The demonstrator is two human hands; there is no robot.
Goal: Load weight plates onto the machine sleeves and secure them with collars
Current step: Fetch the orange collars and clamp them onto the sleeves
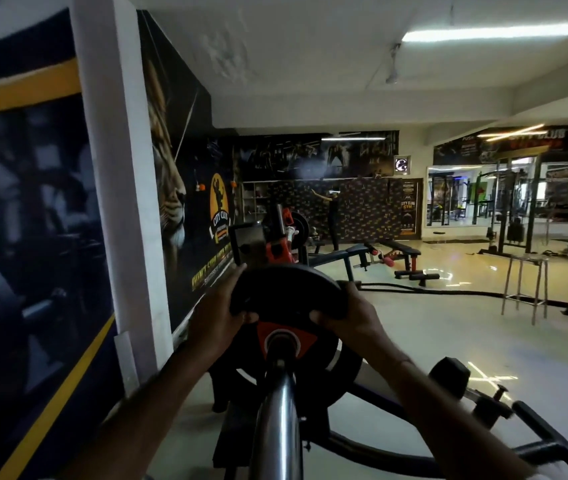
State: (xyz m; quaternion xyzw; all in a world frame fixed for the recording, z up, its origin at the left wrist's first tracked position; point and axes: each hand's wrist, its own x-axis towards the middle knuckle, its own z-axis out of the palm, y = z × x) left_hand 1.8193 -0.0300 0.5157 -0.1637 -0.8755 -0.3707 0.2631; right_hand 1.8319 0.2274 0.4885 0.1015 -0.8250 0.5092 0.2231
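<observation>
A black round weight plate [284,289] is held tilted, nearly flat, above the end of a chrome machine sleeve [277,403] that points away from me. My left hand [218,310] grips the plate's left rim and my right hand [351,315] grips its right rim. Behind the sleeve tip sits a larger black plate [339,372] with a red and white hub [284,337], loaded on the sleeve. No collar is visible.
A poster-covered wall and white pillar [109,202] run close on the left. The machine's black frame bars [535,431] and a dumbbell [448,374] lie lower right. Benches [400,254], a battle rope [431,291], a steel stool [525,285] and racks stand farther off; a person stands at the back wall.
</observation>
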